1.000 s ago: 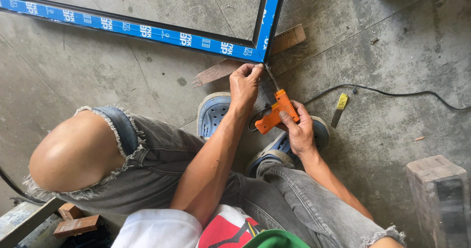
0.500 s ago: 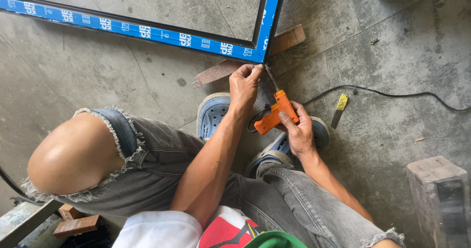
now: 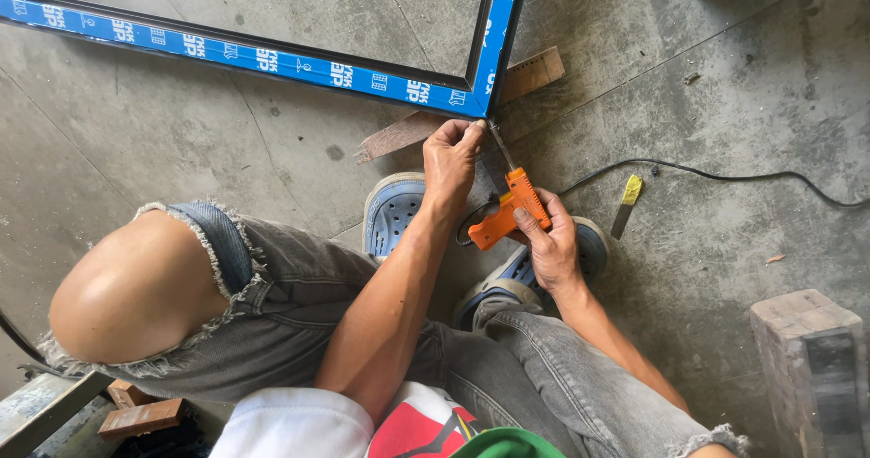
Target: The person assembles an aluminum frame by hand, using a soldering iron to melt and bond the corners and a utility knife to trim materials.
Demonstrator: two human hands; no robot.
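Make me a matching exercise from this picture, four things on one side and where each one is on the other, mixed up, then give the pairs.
Things:
1. orange power tool
2. left hand
3. wooden block
4. black cable

Places:
A. lower right of the floor
B. at the corner of the blue-taped frame
C. trailing across the concrete to the right
D. gripped in the right hand

Pairs: 1-D, 2-B, 3-A, 4-C

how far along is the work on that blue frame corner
Done: the blue-taped frame lies joined at its corner on a wooden strip. In hand: the right hand holds the orange drill with its bit at the corner; the left hand steadies it. How deep the bit sits can't be told.
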